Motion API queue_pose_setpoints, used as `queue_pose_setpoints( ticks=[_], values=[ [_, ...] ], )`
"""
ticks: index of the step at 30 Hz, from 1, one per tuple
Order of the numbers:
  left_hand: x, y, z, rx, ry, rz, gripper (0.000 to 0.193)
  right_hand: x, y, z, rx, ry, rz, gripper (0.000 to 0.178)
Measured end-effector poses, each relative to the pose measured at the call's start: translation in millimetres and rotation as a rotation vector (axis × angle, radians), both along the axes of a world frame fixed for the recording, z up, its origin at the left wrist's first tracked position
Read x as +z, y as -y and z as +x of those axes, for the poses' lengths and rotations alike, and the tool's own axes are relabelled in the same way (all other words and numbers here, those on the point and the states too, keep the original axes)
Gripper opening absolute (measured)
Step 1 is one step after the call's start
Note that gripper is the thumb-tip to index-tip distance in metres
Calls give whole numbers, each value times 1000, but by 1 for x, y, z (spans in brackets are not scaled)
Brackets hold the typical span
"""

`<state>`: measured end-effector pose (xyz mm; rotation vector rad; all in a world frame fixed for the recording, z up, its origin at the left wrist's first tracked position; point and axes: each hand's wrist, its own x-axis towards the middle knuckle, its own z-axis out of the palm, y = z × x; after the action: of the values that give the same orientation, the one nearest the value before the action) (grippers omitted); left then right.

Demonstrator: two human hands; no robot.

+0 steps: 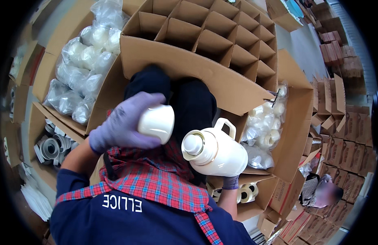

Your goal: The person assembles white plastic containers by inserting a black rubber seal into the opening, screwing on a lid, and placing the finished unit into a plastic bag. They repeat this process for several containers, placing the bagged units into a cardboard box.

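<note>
My left hand (125,122), in a purple glove, is closed round a glossy cream-white cup-shaped lid (158,123) above my lap. To its right, a cream-white thermos jug (223,153) lies tilted, its neck and round stopper (193,144) pointing left and its loop handle (226,126) on the far side. The jug rests in my gloved right hand (230,182), which grips it from beneath; the jug's body hides most of those fingers. The lid and the jug are apart, with a gap over my knees between them.
Beyond my knees stands a large carton (185,61) with cardboard dividers. On the left a box holds bagged white parts (81,69), with grey ring-shaped parts (50,148) nearer. More bagged parts (264,126) and white rings (247,192) sit right. Another person (319,191) is far right.
</note>
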<state>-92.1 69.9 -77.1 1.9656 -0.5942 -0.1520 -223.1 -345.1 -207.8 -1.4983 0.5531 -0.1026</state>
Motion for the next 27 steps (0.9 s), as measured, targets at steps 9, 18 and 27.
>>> queue_pose_setpoints(
  ticks=[9, 18, 27],
  values=[
    [-67, 36, -8, -29, -1005, -350, 72, 63, 20, -5, 168, 33, -168, 41],
    [-31, 16, -14, -240, 106, -245, 76, 47, 50, 62, 121, -8, 112, 53],
    [-18, 23, -47, 40, -254, 366, 45, 248, -97, 143, 1022, 218, -1121, 62]
  ],
)
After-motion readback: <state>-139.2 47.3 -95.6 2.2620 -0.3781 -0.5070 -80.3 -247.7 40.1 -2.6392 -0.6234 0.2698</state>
